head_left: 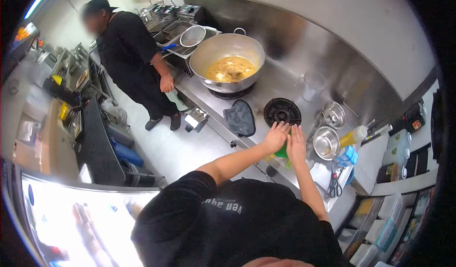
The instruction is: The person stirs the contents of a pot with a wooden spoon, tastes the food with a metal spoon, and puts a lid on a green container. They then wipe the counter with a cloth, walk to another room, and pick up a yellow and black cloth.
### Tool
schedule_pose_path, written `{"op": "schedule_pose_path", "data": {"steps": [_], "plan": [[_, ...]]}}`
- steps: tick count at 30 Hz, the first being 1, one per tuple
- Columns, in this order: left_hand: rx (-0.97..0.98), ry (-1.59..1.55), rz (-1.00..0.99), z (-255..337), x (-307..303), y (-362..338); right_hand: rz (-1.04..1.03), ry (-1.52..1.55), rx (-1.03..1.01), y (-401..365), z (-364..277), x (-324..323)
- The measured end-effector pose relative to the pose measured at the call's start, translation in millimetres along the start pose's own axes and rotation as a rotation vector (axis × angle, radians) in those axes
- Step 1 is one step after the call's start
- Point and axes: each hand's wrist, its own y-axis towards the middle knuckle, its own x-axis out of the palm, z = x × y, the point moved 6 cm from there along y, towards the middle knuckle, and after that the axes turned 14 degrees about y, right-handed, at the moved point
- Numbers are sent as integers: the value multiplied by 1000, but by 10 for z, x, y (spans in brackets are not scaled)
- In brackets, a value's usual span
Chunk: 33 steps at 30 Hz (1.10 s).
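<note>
the big pot (197, 66) sits on the metal desk (280, 84), with yellow-brown liquid (237, 64) inside it. left of the pot are a round strainer (192, 36) and a person in black (130, 55), standing. just below the pot lies a dark grey cloth (239, 118). to the right of the pot stands a clear pitcher (313, 86); farther right and lower than the pot are two metal bowls (334, 114) (326, 143), a yellow-filled bottle (351, 137) and scissors (335, 186).

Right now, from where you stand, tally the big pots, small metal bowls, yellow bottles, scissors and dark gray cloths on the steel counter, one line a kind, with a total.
Big pot: 1
Small metal bowls: 2
Yellow bottle: 1
Scissors: 1
Dark gray cloth: 1
Total: 6
</note>
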Motion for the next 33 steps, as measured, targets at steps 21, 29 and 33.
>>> {"op": "schedule_pose_path", "data": {"steps": [21, 29, 33], "plan": [[-512, -9, -63, -1262, 214, -607, -25, 9, 90, -55, 183, 144], [-412, 209, -156, -1954, 593, -905, -82, 146, -322, 680, -1296, 73], [-333, 43, 43, -1889, 594, -1208, -143, 91, -465, 1415, -1958, 668]]}}
